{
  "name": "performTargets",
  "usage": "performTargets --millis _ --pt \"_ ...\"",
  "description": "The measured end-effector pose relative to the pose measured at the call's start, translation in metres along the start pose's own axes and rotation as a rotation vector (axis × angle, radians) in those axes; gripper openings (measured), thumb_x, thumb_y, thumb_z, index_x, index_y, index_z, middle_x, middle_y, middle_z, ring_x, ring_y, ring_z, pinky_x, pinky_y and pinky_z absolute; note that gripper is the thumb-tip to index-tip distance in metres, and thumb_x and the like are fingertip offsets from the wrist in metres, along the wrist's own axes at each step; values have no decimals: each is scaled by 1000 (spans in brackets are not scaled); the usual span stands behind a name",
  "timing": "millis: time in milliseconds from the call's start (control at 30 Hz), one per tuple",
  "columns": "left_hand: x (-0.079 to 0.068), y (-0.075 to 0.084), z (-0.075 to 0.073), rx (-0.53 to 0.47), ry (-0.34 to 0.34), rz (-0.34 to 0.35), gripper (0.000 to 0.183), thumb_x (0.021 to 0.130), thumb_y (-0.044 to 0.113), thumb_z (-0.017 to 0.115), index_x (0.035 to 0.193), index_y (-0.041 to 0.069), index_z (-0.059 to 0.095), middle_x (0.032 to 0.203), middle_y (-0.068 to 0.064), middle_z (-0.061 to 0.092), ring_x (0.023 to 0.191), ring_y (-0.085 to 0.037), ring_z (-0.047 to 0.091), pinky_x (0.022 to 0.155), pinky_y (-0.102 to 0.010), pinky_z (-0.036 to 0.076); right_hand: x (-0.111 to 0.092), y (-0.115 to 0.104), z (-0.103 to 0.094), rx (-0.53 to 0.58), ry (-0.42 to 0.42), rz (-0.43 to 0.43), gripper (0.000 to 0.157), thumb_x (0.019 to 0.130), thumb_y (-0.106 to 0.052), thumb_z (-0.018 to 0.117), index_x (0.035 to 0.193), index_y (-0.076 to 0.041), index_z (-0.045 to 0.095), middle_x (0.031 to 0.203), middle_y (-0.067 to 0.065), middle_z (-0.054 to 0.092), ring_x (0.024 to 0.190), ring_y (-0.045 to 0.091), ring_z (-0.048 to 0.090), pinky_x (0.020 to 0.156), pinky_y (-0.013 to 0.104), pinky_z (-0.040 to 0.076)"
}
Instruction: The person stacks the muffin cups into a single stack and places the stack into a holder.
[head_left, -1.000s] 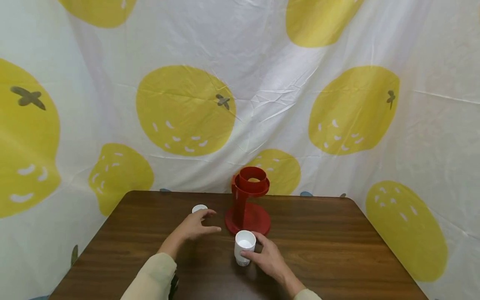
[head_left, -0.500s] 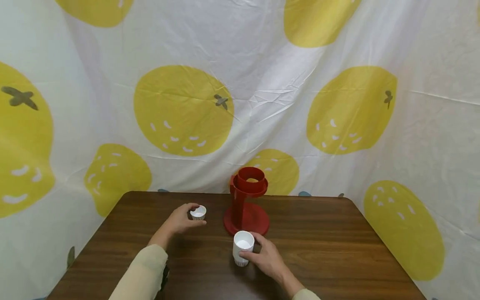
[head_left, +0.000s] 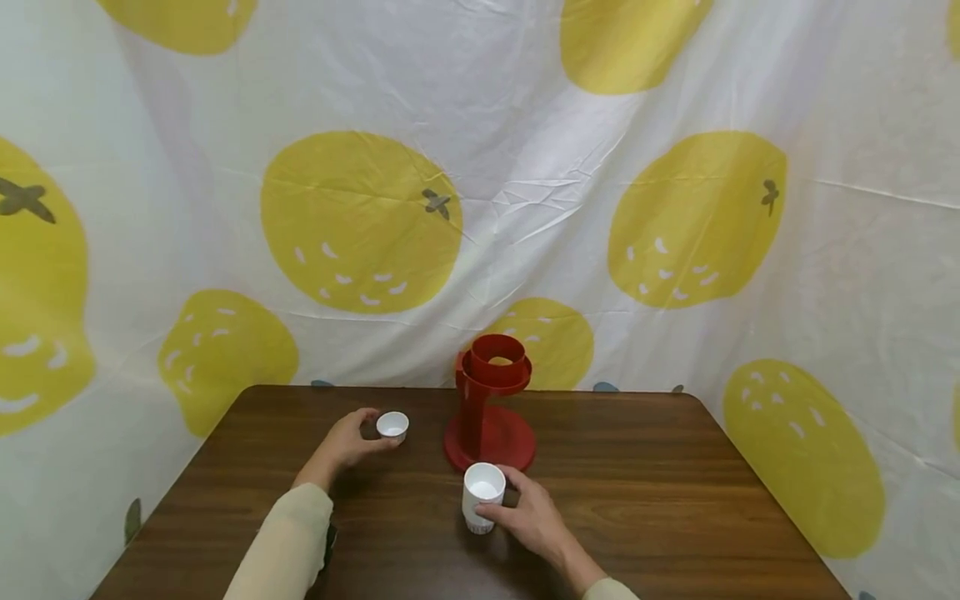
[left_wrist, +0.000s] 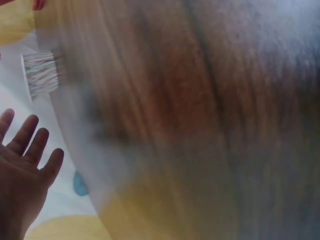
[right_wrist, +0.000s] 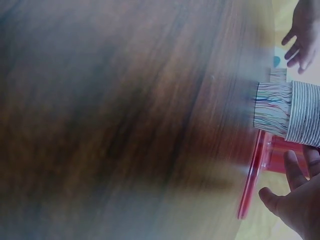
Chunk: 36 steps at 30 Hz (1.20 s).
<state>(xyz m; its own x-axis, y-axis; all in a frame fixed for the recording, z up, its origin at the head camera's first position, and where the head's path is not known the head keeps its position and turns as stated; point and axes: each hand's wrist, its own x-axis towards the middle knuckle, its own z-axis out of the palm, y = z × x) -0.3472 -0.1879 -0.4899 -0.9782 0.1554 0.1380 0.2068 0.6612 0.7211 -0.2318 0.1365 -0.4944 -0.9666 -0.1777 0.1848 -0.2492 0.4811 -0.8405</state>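
A tall stack of white paper cups (head_left: 480, 500) stands near the middle of the table; its ribbed column of nested rims shows in the right wrist view. My right hand (head_left: 531, 515) holds the stack from the right, thumb across its front and fingers behind. Farther back and left is a single small paper cup (head_left: 392, 427), printed with wavy lines as the left wrist view shows. Beside it, my left hand (head_left: 347, 440) has its thumb and fingers spread on the cup's left. In the left wrist view, the fingers (left_wrist: 37, 145) are apart from the cup.
A red stand (head_left: 487, 417) with a round base, an upright and a ring holder on top stands behind the cup stack. The dark wooden table (head_left: 637, 483) ends at a white cloth (head_left: 525, 250) printed with yellow lemons.
My left hand has moved left, from in front of the single cup to its left side, uncovering it. My right hand stays at the stack. The head view has shifted slightly.
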Motion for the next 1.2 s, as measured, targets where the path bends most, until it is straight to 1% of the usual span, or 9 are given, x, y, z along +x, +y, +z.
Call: performTargets --millis 167,433,500,667,767,867,967,1067,1200 --pt "2 -10 7 17 16 -33 77 82 34 81 138 -9 47 133 -31 52 125 -46 47 102 -57 39 1 -1 0 8 -1 -10 65 77 -37 85 130 -10 61 116 2 67 112 25 58 97 49 41" --pt "6 -10 15 56 40 -39 81 82 32 81 137 -13 44 135 -35 48 127 -51 43 103 -60 36 1 3 -1 13 -12 -47 62 79 -37 84 129 -10 61 117 2 67 115 27 57 99 53 41" --pt "7 -8 16 63 44 -50 81 81 33 81 138 -12 44 135 -35 48 127 -51 43 103 -61 36 0 4 0 8 -9 -48 61 79 -37 84 129 -10 61 117 2 67 115 27 57 99 53 41" --pt "13 -8 20 107 31 -108 87 82 42 80 143 -7 42 138 -33 46 128 -51 41 101 -65 34 0 4 0 11 -7 -48 60 78 -37 84 129 -12 62 116 0 67 114 26 57 98 52 41" --pt "15 -8 23 132 29 -119 88 81 44 80 144 -5 42 137 -32 48 126 -52 42 99 -67 34 -1 3 0 10 -10 -48 60 78 -36 84 129 -12 62 116 0 67 114 26 57 98 52 41" --pt "18 -9 25 150 41 -115 84 80 43 80 141 -4 46 132 -30 52 122 -50 46 96 -67 35 -1 3 0 8 -15 -40 60 79 -36 84 129 -12 62 115 0 67 113 26 57 97 52 41" --pt "20 -9 27 161 49 -107 74 81 41 80 135 -2 52 124 -27 57 115 -48 50 91 -65 38 -1 2 -1 10 -18 -35 60 79 -36 84 129 -11 61 116 0 67 114 27 57 97 52 41" --pt "21 -7 27 165 50 -115 65 83 37 79 130 0 56 119 -24 59 110 -45 52 89 -63 39 -2 2 -1 15 -17 -34 61 79 -36 84 129 -11 61 117 1 67 114 27 57 97 53 41" --pt "21 -6 27 165 51 -119 61 83 37 79 128 1 57 117 -21 61 108 -42 54 87 -61 40 -1 2 -1 13 -12 -32 62 79 -37 84 130 -11 61 117 1 67 114 26 57 98 52 41"
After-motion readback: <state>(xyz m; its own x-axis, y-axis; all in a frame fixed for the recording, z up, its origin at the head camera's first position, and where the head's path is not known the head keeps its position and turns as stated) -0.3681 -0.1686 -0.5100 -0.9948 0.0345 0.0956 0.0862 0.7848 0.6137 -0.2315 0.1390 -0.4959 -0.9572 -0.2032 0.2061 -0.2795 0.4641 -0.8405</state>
